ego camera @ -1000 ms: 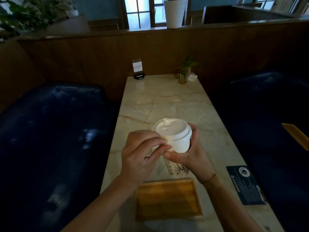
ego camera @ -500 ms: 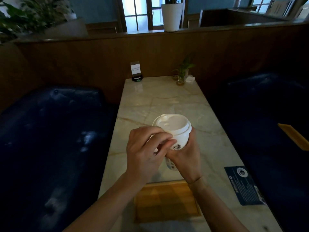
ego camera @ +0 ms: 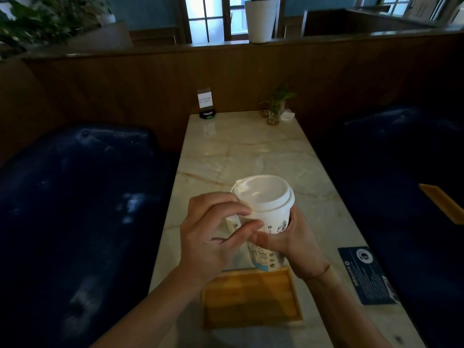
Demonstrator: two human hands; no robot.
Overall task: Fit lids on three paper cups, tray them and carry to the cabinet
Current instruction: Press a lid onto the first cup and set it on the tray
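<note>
Hands [ego camera: 251, 237] grip white printed paper cup [ego camera: 270, 224], lid [ego camera: 263, 192] seated.

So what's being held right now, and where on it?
The cup, lid on: the right hand grips its side wall, and the left hand pinches it just under the lid rim.

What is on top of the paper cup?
A white lid sits on the paper cup, held by both hands. The lid covers the cup's inside, so its contents cannot be seen.
</note>
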